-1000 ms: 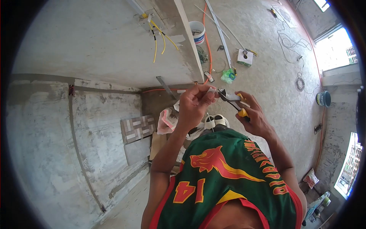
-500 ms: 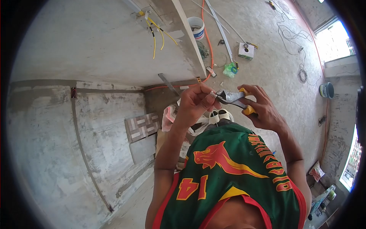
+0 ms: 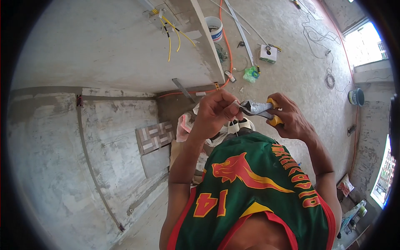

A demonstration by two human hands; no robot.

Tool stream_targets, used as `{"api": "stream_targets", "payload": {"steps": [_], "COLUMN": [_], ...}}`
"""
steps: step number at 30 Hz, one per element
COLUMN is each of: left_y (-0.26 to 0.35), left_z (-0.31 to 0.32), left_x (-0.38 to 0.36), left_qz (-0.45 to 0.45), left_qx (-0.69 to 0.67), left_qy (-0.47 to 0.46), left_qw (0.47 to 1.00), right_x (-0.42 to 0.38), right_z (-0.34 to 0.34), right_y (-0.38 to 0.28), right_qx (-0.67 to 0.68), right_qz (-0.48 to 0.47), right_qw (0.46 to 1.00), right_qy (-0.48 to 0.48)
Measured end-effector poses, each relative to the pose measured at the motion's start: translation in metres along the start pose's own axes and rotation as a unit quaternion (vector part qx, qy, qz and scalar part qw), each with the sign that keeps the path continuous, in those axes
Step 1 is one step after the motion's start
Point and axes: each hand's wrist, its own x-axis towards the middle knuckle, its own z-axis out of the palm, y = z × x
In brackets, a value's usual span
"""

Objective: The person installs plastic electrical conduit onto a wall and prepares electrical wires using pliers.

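My right hand (image 3: 293, 118) is wrapped round the yellow handles of a pair of pliers (image 3: 259, 108), whose metal jaws point left. Those jaws meet the fingertips of my left hand (image 3: 217, 111). Between its thumb and fingers, my left hand pinches a thin pale wire (image 3: 237, 128), part of which hangs below the fingers. Most of the wire inside the grip is hidden. Both hands are held up in front of the green jersey (image 3: 250, 175), above the light shoes (image 3: 247, 124).
Yellow wires (image 3: 168, 39) stick out of a wall box at upper left. A white bucket (image 3: 213, 30), an orange hose (image 3: 227, 41), metal strips (image 3: 241, 31) and a small white box (image 3: 268, 54) lie beyond the hands. A dark bucket (image 3: 356, 97) stands at right.
My right hand and the pliers have shifted slightly to the right, and the yellow handles look a little closer together. My left hand keeps its pinch at the jaws.
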Motion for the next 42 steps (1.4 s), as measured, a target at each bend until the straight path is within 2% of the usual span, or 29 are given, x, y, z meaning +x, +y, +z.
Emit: {"api": "stream_targets", "payload": {"steps": [4,6,10,12,22,28,36,42], "left_y": [-0.009,-0.007,-0.013,-0.014,-0.017,-0.017,-0.014,-0.015], "left_z": [0.008,0.008,0.009,0.008,0.009,0.006,0.018,0.02], "left_x": [0.0,-0.001,-0.004,-0.004,-0.004,-0.006,-0.005,-0.006], "left_qz": [0.041,0.034,0.079,0.087,0.113,0.093,0.125,0.144], "left_qx": [0.03,0.036,0.065,0.06,0.085,0.07,0.108,0.122], "left_qy": [0.024,0.026,0.075,0.073,0.072,0.052,0.084,0.09], "left_qw": [0.998,0.998,0.992,0.992,0.987,0.992,0.983,0.978], "right_x": [-0.004,-0.005,0.003,0.003,-0.001,-0.003,-0.009,-0.009], "right_z": [0.005,0.008,0.0,0.0,-0.011,-0.016,-0.015,-0.012], "right_y": [0.006,0.006,-0.007,-0.011,-0.012,-0.013,-0.013,-0.013], "right_qx": [-0.006,-0.006,-0.051,-0.071,-0.099,-0.098,-0.105,-0.104], "right_qz": [0.028,0.026,0.014,0.012,0.007,-0.002,0.019,0.002], "right_qw": [0.999,1.0,0.998,0.996,0.995,0.995,0.994,0.993], "right_qy": [-0.017,-0.012,0.028,0.054,0.029,0.028,0.014,0.047]}}
